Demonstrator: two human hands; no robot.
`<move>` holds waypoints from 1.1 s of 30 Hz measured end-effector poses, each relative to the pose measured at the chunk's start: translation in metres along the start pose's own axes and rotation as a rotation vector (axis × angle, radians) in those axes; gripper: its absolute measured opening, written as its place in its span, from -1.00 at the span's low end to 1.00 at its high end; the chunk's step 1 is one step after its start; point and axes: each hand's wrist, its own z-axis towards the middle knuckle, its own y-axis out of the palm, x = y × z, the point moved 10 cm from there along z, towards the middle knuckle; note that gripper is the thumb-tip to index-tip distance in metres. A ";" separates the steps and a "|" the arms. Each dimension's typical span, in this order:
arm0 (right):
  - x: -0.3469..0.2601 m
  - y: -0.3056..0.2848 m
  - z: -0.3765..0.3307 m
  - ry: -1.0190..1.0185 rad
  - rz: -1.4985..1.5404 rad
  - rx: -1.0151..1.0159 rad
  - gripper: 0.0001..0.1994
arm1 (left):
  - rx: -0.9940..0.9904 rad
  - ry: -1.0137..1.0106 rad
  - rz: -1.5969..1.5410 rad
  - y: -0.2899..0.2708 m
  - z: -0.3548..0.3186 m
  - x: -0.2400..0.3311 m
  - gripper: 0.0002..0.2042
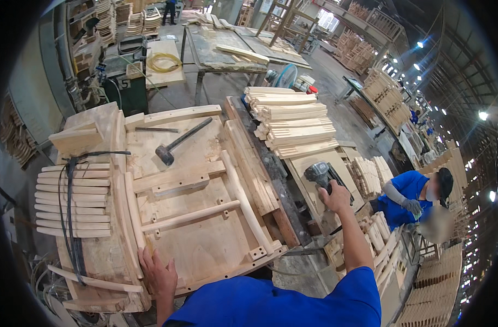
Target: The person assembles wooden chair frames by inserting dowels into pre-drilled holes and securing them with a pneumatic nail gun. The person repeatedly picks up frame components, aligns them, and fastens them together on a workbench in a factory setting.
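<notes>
A pale wooden chair-like frame lies on a wooden jig board (197,250). It has a left rail (133,218), a curved right leg (246,201) and a crossbar (192,216) between them. My left hand (159,272) rests at the near end of the left rail, fingers apart, gripping nothing. Off to the right, my right hand (337,197) is closed around the handle of a dark grey nail gun (318,173), which lies over a side board. A hammer (166,155) with a dark head lies at the jig's far side.
Slats (74,201) and black straps (70,218) lie left of the jig. Stacked wooden parts (295,120) stand beyond the right edge. A co-worker in blue (404,196) handles parts at the right. A worktable (222,52) and yellow hose (164,62) are farther back.
</notes>
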 end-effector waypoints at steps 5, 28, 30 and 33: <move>-0.051 -0.022 -0.027 -0.283 -0.075 0.435 -0.58 | -0.033 -0.007 -0.029 -0.011 -0.001 0.008 -0.43; -0.115 0.038 -0.141 -0.189 1.178 -0.386 -0.49 | -0.061 -0.316 -0.107 -0.005 -0.015 0.032 -0.18; -0.094 0.024 -0.161 -0.160 1.051 -0.322 -0.44 | 0.027 -0.190 -0.114 -0.031 -0.033 0.077 -0.06; -0.086 0.002 -0.186 -0.196 0.905 -0.266 -0.38 | 0.245 -0.149 -0.451 -0.064 -0.092 0.091 -0.18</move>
